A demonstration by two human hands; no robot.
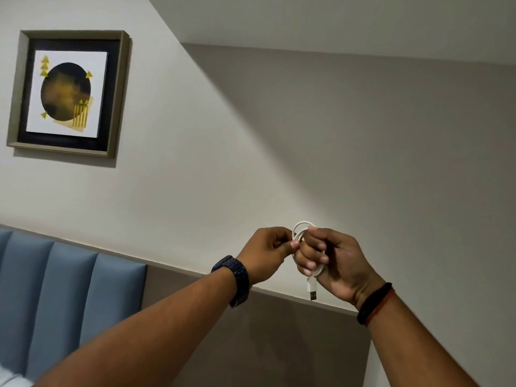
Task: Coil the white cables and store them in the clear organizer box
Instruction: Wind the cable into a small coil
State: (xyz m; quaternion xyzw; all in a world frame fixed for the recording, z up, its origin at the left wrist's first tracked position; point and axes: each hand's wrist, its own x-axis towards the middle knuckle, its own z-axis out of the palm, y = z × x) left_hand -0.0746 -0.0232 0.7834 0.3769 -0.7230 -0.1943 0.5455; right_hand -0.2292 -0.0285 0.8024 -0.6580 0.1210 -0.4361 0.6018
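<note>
**Head view: winding the white cable in mid-air**

Our right hand (324, 255) grips the coiled white cable (300, 233), USB plug (312, 291) dangling below; our left hand (268, 252) pinches the loose strand. We should keep loops even and tuck the end. No organizer box visible.
</note>
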